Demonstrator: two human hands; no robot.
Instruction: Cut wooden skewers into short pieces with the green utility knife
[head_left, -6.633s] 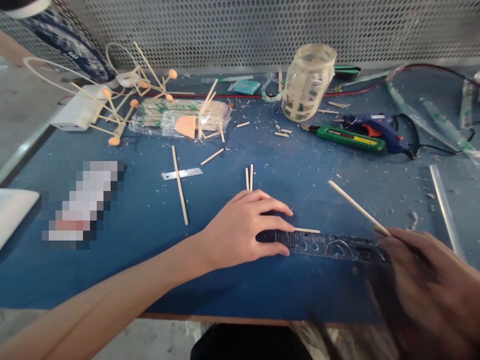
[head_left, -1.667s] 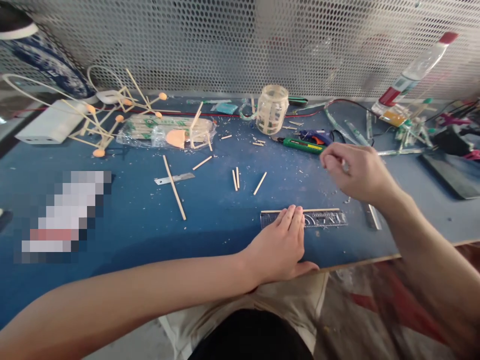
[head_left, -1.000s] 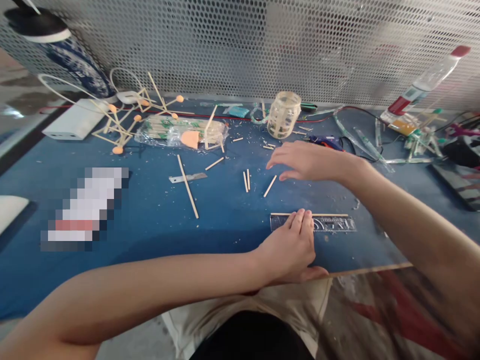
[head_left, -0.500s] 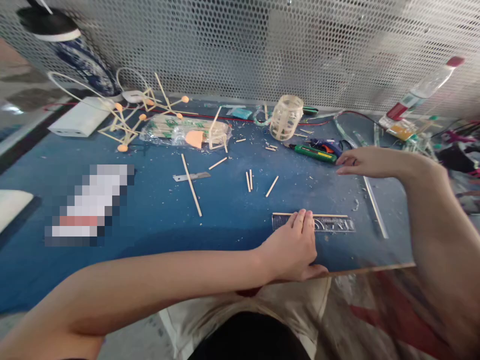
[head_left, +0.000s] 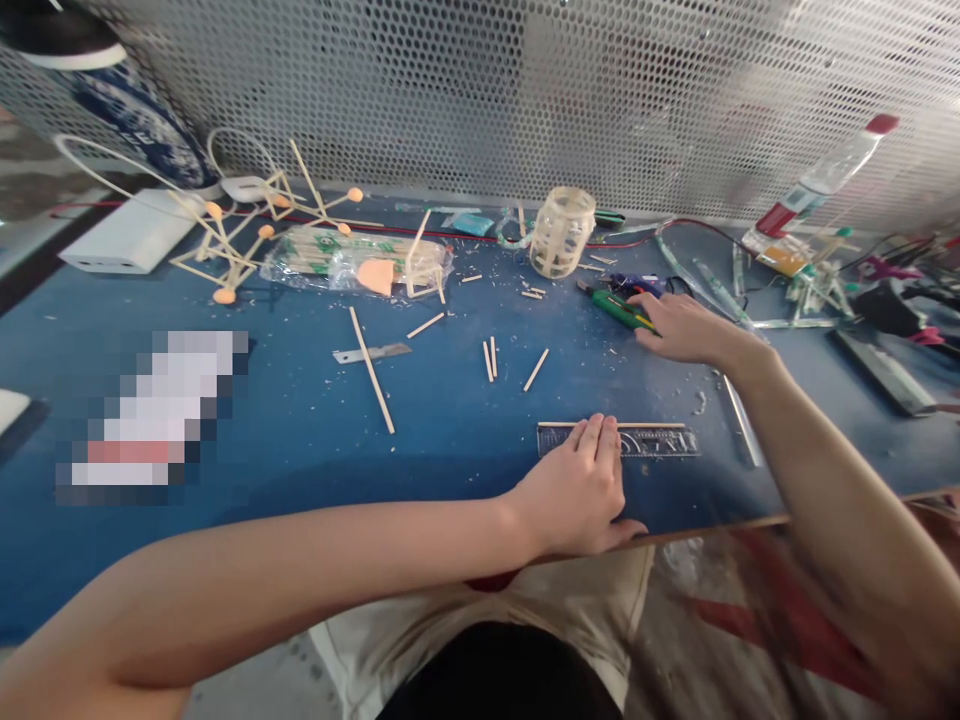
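My left hand point(head_left: 577, 485) presses a clear plastic ruler point(head_left: 664, 442) onto the table near its front edge, fingers together across it. Along the ruler's far edge lies a thin wooden stick point(head_left: 652, 426), its middle partly under my fingertips. To the right and farther back, my right hand point(head_left: 679, 325) has its thumb and fingers around the near end of a green utility knife point(head_left: 616, 307), whose tip points left and away. Short stick pieces point(head_left: 535, 370) lie between the hands and the loose blade point(head_left: 390, 352), which a longer stick point(head_left: 373, 370) crosses.
Behind stand a lattice jar point(head_left: 562, 232), a bag of sticks point(head_left: 322, 250) and a stick frame with orange balls point(head_left: 240, 240). A glue gun point(head_left: 637, 284) lies beyond the knife. A bottle point(head_left: 832, 180) leans at back right; a perforated metal panel point(head_left: 450, 100) closes the rear.
My right hand has moved left and closed around the utility knife's end, turning it slightly. My left hand stays on the ruler. The view has shifted a little to the right.
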